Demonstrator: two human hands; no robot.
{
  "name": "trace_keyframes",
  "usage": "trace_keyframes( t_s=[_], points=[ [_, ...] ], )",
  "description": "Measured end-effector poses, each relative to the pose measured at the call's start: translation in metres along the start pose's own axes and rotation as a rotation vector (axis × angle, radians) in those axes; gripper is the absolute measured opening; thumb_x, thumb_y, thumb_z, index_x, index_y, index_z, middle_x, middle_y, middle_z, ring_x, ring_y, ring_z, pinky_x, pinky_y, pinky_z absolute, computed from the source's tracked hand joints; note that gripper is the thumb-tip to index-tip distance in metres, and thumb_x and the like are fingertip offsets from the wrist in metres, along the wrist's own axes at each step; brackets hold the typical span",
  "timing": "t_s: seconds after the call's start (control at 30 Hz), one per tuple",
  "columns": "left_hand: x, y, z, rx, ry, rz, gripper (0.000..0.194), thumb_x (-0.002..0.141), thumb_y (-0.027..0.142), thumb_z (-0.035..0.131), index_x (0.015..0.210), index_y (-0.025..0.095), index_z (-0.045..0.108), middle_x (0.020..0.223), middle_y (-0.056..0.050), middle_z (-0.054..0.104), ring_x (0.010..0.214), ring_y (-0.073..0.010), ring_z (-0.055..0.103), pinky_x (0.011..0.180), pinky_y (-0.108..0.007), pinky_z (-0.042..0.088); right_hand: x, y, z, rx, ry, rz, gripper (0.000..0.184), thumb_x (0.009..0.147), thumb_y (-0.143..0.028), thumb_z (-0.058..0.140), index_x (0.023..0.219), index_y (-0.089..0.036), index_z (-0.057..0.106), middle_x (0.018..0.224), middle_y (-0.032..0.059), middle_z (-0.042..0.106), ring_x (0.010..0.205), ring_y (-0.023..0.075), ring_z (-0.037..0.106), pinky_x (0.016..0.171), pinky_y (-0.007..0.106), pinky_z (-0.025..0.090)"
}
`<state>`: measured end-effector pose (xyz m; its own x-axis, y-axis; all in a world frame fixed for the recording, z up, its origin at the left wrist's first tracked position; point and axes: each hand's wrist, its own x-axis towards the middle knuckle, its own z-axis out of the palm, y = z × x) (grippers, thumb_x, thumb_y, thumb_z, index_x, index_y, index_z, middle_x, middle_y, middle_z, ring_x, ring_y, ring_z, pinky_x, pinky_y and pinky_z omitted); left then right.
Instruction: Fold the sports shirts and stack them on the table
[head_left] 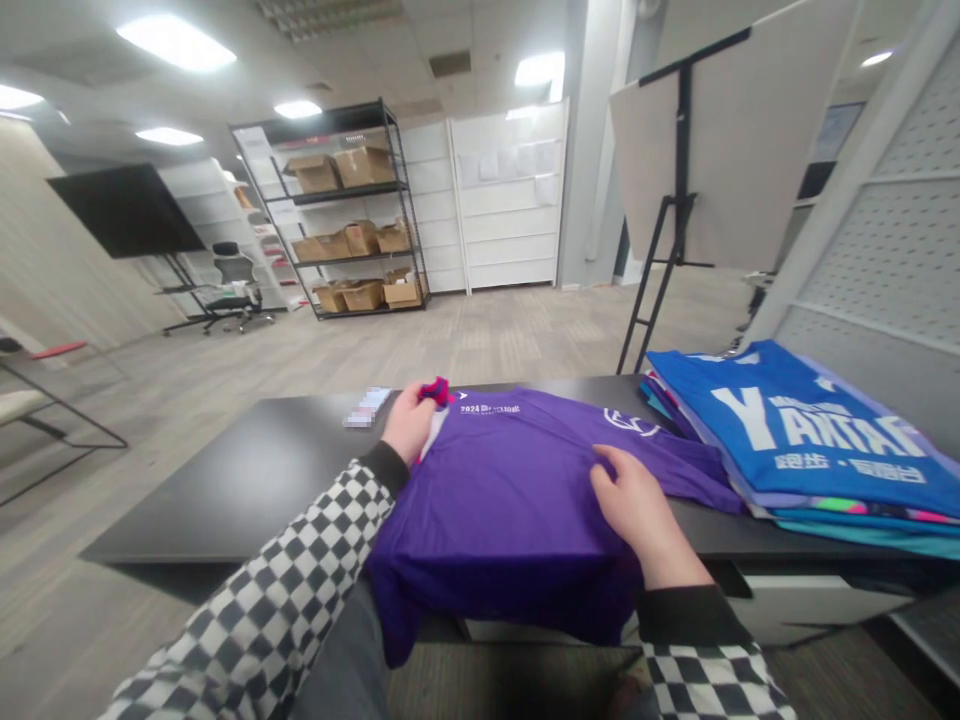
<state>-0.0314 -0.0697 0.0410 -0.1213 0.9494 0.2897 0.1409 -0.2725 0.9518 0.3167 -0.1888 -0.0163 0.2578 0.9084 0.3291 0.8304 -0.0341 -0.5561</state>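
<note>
A purple printed T-shirt (517, 480) lies spread across the near edge of the dark table, its lower part hanging over the front. My left hand (411, 425) is closed on the shirt's upper left edge. A bunched pink-and-blue piece of fabric (436, 390) sticks out past its fingertips; whether it belongs to the shirt I cannot tell. Over the right side of the shirt, my right hand (637, 510) is loosely curved, thumb and forefinger apart, close to or touching the cloth. Its other fingers are hidden. White lettering and a round white logo show on the purple cloth.
A stack of folded shirts, a blue one (825, 430) on top, sits on the table's right. A pixelated flat item (367, 408) lies on the dark table (225, 480) at left. Beyond stand a board on an easel (681, 150) and a shelf of cardboard boxes (364, 165).
</note>
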Motion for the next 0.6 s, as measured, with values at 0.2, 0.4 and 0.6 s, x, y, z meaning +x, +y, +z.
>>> trace_keyframes(
  t_s=[0.2,0.4,0.6],
  points=[
    [-0.049,0.008,0.078,0.313,-0.948,0.200,0.049,0.080,0.036,0.088,0.129,0.031,0.083,0.139,-0.007,0.080,0.136,-0.0299,0.071,0.124,-0.038,0.051,-0.002,-0.002,0.002,-0.143,-0.170,-0.037,0.043,0.104,-0.027,0.053,0.136,-0.013,0.078,0.152,0.0193,0.072,0.146,0.0337,0.065,0.128,0.051,0.045],
    [-0.009,-0.024,0.039,0.447,-0.413,0.196,0.036,0.103,0.041,0.058,0.116,0.022,0.085,0.115,-0.010,0.085,0.107,-0.0271,0.080,0.103,-0.040,0.063,-0.011,-0.018,-0.003,-0.126,-0.078,0.014,0.037,0.105,-0.023,0.052,0.131,-0.019,0.078,0.151,0.0164,0.073,0.155,0.0394,0.056,0.132,0.078,0.025],
    [0.057,-0.062,-0.006,0.735,-0.376,0.222,0.033,0.091,0.039,0.069,0.114,0.021,0.086,0.132,-0.014,0.082,0.129,-0.0336,0.073,0.123,-0.048,0.051,-0.024,-0.073,0.003,0.051,-0.113,-0.317,0.045,0.107,-0.023,0.053,0.148,-0.022,0.071,0.159,0.0134,0.069,0.153,0.0311,0.058,0.135,0.059,0.032]
  ],
)
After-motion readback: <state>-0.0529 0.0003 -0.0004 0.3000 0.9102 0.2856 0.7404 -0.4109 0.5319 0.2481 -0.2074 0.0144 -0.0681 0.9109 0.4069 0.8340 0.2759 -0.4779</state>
